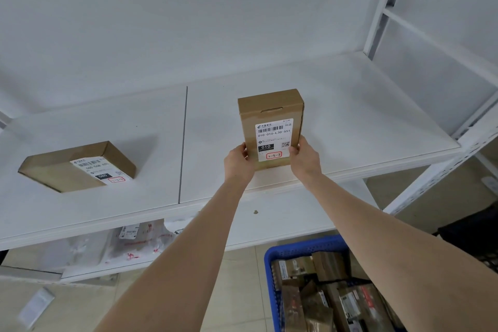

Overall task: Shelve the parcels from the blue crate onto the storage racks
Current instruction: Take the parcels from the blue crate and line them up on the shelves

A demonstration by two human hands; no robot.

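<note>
Both bare arms reach up and forward. The left hand [238,160] curls round the lower left edge of a small brown cardboard parcel [270,110], and the right hand [303,158] grips the lower right edge likewise. The parcel stands on end on the white rack shelf [363,121], well right of a flat brown cardboard box [67,170] marked "060". Its white shipping label [273,140] reads "010-010-L30-551" and "010", plus a red-framed handwritten note. The blue perforated plastic crate [296,246] sits lower right, holding parcels.
</note>
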